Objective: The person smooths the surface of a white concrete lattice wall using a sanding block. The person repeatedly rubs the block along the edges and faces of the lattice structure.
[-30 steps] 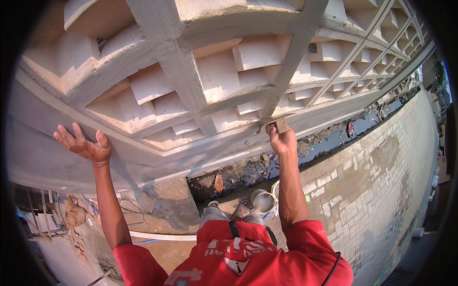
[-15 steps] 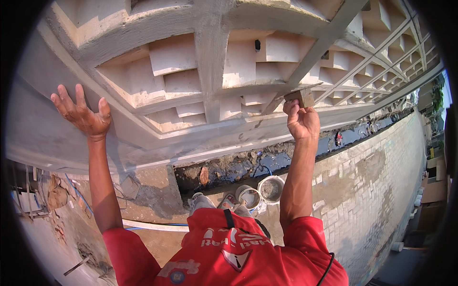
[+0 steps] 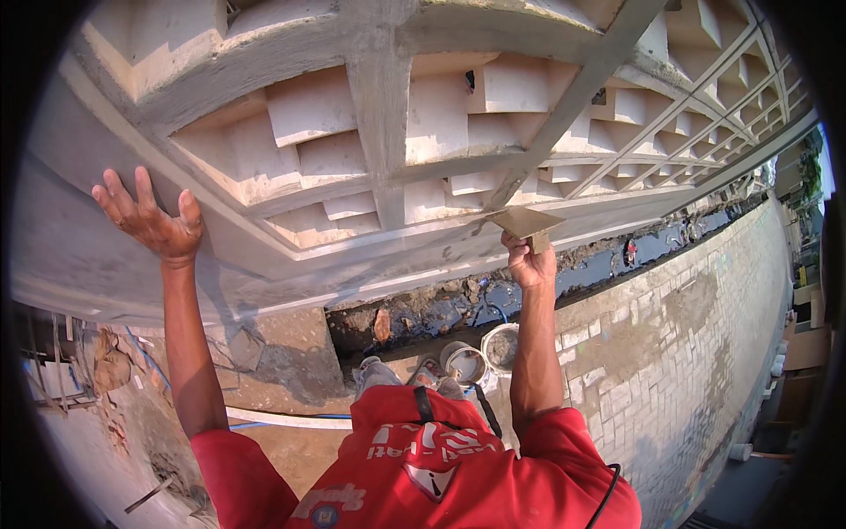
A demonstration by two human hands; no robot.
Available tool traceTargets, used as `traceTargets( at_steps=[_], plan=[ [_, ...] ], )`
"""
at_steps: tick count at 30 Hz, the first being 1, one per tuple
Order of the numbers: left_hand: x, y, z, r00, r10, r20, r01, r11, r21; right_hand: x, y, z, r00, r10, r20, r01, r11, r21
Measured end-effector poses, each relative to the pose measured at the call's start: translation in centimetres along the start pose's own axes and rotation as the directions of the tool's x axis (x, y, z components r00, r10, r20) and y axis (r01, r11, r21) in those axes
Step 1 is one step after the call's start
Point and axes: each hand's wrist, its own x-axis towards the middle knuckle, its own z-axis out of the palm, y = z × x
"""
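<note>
My left hand (image 3: 150,219) rests with spread fingers at the smooth grey wall (image 3: 66,207), on its left part; nothing is in it. In my right hand (image 3: 530,263) is a plastering trowel (image 3: 527,220), gripped by its handle below the flat blade. The blade lies tilted close to the lower ledge of the wall, beneath a slanting concrete rib (image 3: 564,110). Whether its edge touches the ledge I cannot tell. Above both hands run recessed wall panels with stepped pale blocks (image 3: 308,101).
Two buckets, one (image 3: 464,362) with grey contents and another (image 3: 501,349) beside it, stand near my feet. A ditch with dark water (image 3: 564,275) follows the wall's base. Brick paving (image 3: 652,353) stretches right. A pale strip (image 3: 291,418) and blue hose lie at left.
My right hand has moved down and to the left with the trowel, and the blade has turned so its flat face shows. My left hand has barely shifted.
</note>
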Motion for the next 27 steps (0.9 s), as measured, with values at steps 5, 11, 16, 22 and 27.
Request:
traceTargets(
  at_steps=[5, 11, 16, 22, 27],
  plan=[
    [0.2, -0.1, -0.2, 1.0, 0.0, 0.001, 0.0, 1.0, 0.003, 3.0, 0.7, 0.1, 0.999, -0.046, -0.028, 0.045, 0.999, -0.013],
    [0.2, 0.0, -0.3, 1.0, -0.009, -0.01, 0.009, 1.0, 0.007, 1.6, 2.4, 9.5, 0.997, -0.074, -0.034, 0.077, 0.994, 0.08],
    [0.0, 0.4, 0.0, 1.0, -0.013, -0.019, 0.013, 1.0, -0.009, -1.3, 2.8, 15.6, 0.987, -0.051, 0.151, 0.056, 0.998, -0.031],
    [0.0, 0.1, -0.1, 1.0, -0.015, -0.018, 0.014, 1.0, -0.002, -4.7, 1.6, 11.3, 0.976, -0.018, 0.217, 0.027, 0.999, -0.037],
    [-0.1, -0.1, 0.0, 1.0, -0.013, -0.007, 0.013, 1.0, -0.012, -2.2, -0.1, 1.4, 0.998, -0.036, 0.059, 0.04, 0.997, -0.072]
  ],
)
